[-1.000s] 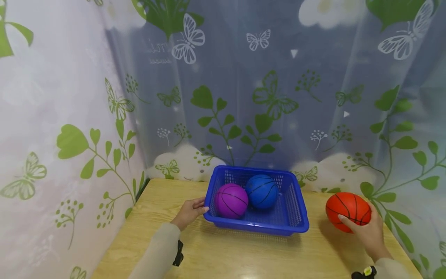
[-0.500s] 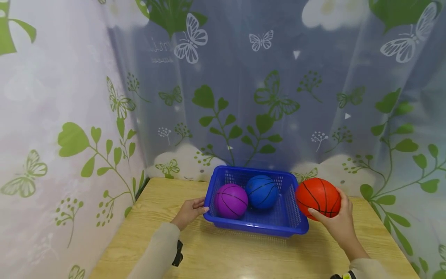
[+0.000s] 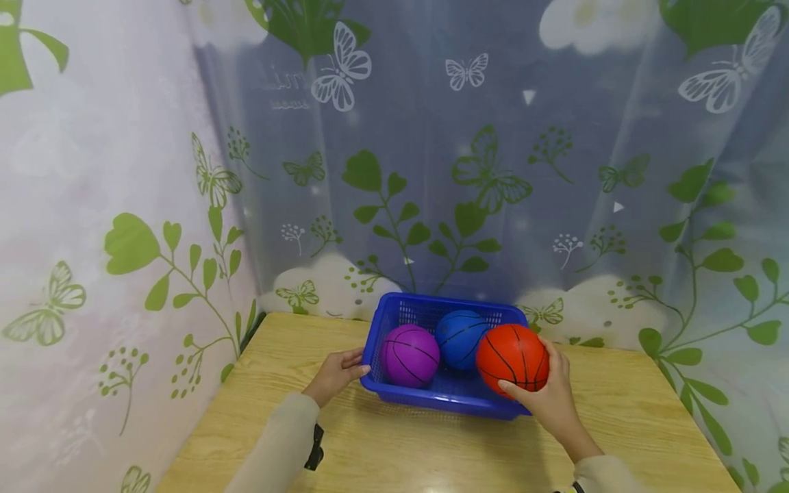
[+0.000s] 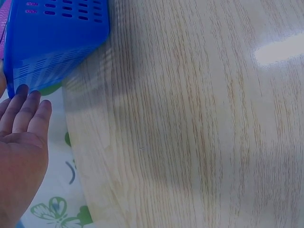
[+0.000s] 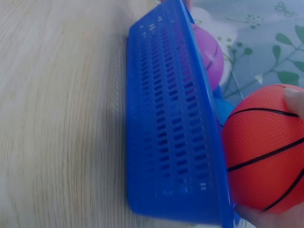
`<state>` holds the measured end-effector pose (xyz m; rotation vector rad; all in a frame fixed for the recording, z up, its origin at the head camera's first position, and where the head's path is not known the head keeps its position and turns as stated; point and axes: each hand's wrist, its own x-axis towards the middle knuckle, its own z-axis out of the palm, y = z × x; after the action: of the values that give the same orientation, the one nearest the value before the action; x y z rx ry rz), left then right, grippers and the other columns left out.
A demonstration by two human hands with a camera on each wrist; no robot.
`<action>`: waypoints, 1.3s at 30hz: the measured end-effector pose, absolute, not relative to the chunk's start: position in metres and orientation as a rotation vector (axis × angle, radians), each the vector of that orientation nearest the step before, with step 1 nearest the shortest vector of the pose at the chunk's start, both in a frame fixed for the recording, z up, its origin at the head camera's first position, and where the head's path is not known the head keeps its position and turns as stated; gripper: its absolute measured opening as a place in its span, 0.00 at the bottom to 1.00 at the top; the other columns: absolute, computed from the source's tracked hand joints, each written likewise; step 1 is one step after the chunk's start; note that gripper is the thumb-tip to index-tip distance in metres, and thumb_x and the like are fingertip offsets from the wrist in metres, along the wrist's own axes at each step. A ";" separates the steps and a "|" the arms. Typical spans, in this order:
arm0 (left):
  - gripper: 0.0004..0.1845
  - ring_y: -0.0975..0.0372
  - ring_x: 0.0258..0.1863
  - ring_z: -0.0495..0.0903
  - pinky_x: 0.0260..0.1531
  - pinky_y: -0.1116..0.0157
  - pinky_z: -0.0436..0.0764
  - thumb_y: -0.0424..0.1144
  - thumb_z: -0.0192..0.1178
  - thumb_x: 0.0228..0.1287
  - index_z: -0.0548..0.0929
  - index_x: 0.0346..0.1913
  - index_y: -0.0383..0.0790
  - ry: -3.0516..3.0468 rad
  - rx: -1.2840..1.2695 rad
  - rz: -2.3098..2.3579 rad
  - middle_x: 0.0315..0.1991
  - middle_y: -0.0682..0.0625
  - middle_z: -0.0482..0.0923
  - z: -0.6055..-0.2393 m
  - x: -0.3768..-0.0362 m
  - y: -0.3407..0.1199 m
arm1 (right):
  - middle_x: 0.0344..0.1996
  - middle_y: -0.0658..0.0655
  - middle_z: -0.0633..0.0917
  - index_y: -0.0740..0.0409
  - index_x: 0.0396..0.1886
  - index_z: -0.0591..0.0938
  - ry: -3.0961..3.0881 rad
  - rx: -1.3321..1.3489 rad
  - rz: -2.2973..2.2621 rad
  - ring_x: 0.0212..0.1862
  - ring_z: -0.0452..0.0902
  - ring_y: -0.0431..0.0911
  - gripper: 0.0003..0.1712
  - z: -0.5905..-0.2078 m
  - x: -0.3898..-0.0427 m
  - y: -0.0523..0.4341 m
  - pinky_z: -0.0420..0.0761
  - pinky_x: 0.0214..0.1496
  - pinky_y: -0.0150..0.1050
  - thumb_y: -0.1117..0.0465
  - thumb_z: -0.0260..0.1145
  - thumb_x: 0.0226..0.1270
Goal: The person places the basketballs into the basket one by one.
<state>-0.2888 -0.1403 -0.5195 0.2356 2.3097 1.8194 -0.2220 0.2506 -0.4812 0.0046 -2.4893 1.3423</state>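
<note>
A blue plastic basket (image 3: 444,402) with perforated sides sits on the table and holds a purple ball (image 3: 409,356) and a blue ball (image 3: 461,339). At its left end my left hand (image 3: 337,376) pinches the rim, fingers outside and thumb at the edge; the left wrist view shows those fingers (image 4: 28,111) against the basket wall. My right hand (image 3: 551,394) grips a red ball with black lines (image 3: 511,359) over the basket's right end. In the right wrist view the red ball (image 5: 266,147) is level with the rim; whether it touches the basket floor is hidden.
The light wood table (image 3: 370,452) extends in front of the basket and to both sides. A patterned curtain (image 3: 419,171) with leaves and butterflies hangs close behind the table and along its left and right sides.
My right hand has carried the red ball leftward from the table's right side, raising it over the rim and then lowering it within the basket's outline. The left hand stays at the rim.
</note>
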 end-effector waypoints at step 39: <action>0.29 0.45 0.62 0.71 0.58 0.55 0.77 0.35 0.61 0.66 0.68 0.67 0.29 2.296 0.240 1.845 0.61 0.33 0.72 -0.521 -0.291 -0.142 | 0.72 0.66 0.55 0.55 0.75 0.53 -2.547 0.142 1.338 0.63 0.64 0.67 0.49 -0.488 -0.236 0.226 0.76 0.55 0.66 0.50 0.69 0.62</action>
<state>-0.2907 -0.1423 -0.5213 0.2397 2.2965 1.8447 -0.2365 0.2263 -0.4876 0.1420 -2.5469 1.3381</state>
